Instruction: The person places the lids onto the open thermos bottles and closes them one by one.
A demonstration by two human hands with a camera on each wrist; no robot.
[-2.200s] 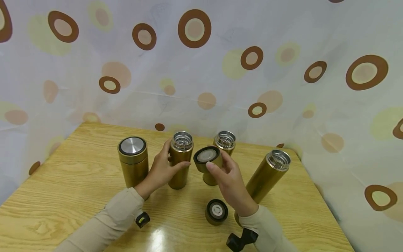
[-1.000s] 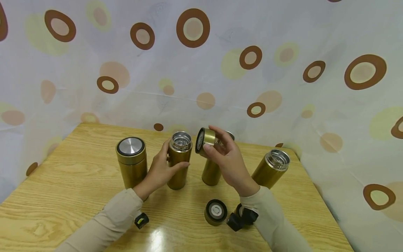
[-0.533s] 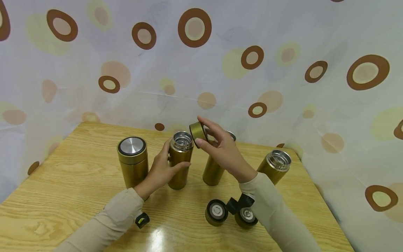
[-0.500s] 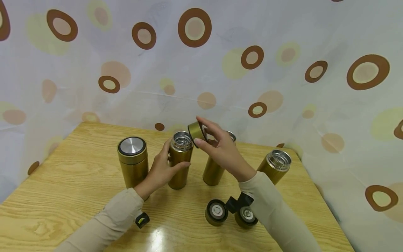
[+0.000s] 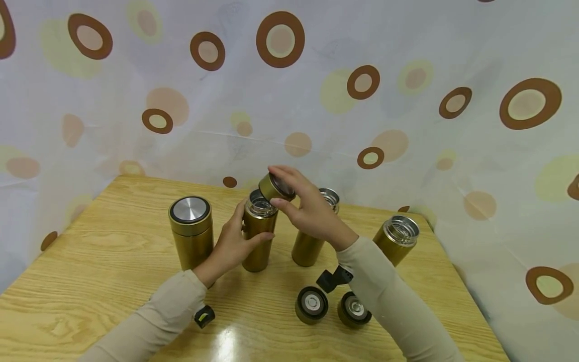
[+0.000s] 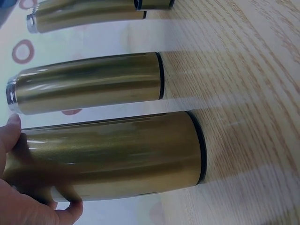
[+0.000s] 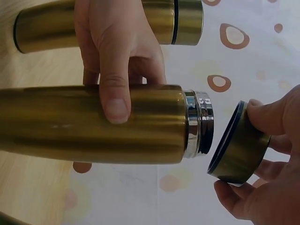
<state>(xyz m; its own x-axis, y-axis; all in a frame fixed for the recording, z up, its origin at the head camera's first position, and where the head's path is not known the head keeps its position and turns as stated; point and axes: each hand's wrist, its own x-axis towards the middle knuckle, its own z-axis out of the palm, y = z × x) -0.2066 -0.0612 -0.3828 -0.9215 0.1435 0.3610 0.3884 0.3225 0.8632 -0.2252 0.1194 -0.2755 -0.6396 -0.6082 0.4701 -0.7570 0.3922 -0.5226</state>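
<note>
Right wrist view shows the fingertips of the right hand [image 7: 279, 194] bent round a gold lid [image 7: 241, 150], thumb on one side of the wall and other fingers opposite, spread only as wide as the lid. The lid tilts in that pinch, its dark-rimmed mouth turned toward the steel neck [image 7: 199, 122] just beyond the fingertips; a narrow gap shows between the two. It should be light and stiff, with a smooth coat that may slip under a loose pinch. The side wall, clear of the rim, looks the best place to hold it.

Just below the neck, the left hand [image 7: 119, 61] is wrapped about the upper part of the upright bottle [image 7: 112, 140], thumb across the near face, other fingers round the far side. That body looks rigid and hard to crush, though glossy and perhaps prone to scratches. I judge it heavier than the lid; its contents cannot be made out. Tall and slim, it could tip if pushed at the top, so a hold high under the neck seems sound.

Farther from the fingers, a second uncapped bottle [image 5: 308, 246] stands behind the right hand, and a third uncapped bottle [image 5: 391, 246] beyond that forearm. A capped bottle [image 5: 193, 241] stands outside the left wrist. Two loose lids [image 5: 311, 305] lie mouth up on the wooden table [image 5: 113, 241], nearer the person than either hand.
</note>
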